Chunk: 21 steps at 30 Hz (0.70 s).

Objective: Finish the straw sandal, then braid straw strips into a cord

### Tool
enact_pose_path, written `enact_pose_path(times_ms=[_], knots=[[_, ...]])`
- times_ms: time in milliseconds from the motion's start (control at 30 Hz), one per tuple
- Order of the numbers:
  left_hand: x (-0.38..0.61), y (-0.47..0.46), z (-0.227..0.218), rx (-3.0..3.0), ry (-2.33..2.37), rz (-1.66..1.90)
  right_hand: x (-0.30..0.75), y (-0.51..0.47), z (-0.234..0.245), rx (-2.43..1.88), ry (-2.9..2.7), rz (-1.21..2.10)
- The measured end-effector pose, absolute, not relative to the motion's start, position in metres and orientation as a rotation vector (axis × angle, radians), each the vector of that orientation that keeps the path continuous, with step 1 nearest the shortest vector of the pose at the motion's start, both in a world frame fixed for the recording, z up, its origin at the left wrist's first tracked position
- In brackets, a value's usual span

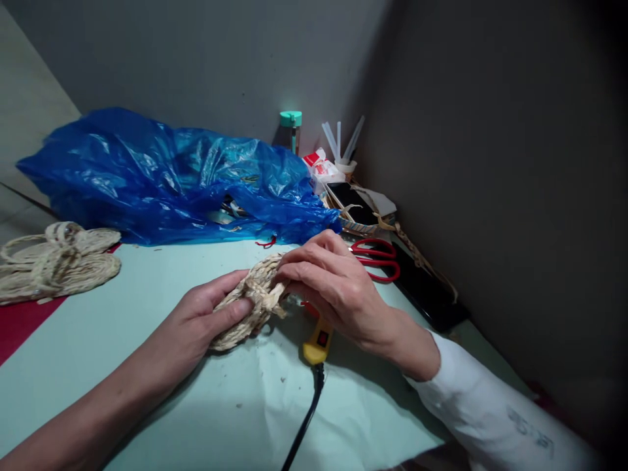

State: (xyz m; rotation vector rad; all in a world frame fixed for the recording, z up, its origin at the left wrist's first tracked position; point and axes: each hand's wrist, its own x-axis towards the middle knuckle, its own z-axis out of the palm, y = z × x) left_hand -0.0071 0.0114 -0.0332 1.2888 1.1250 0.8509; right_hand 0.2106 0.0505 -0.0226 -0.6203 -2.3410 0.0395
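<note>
A woven straw sandal (244, 327) is held tilted above the pale green table cover. My left hand (209, 311) is closed round its left side, with the thumb lying across the braided sole. At the upper right of the sandal, my right hand (338, 281) has its fingers bent and pinched on the straw strap (271, 297); the fingertips are partly hidden. Below my right hand lies a yellow hot glue gun (316, 343) with a red switch and a black cord. Its front part is covered by the hand.
A pair of straw sandals (61, 261) lies at the left on red cloth. A large blue plastic bag (161, 176) lines the back. Red-handled scissors (377, 261), a black phone (426, 294), a basket (360, 227) and a cup of glue sticks (346, 169) stand right, near the wall.
</note>
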Motion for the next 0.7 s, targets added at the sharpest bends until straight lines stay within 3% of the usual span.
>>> enact_pose_path(times_ms=[233,433,567,700], knots=[[-0.007,0.013,-0.030,1.409,1.287,0.828,0.215,0.050,-0.021,-0.641,-2.438,0.029],[-0.001,0.003,-0.019,1.734,1.547,1.037,0.213,0.047,-0.020,-0.681,-2.439,-0.027],[0.003,-0.003,-0.015,1.818,1.452,1.123,0.208,0.043,-0.022,-0.659,-2.409,-0.078],[0.003,0.000,-0.018,1.792,1.329,0.962,0.205,0.039,-0.026,-0.642,-2.390,-0.113]])
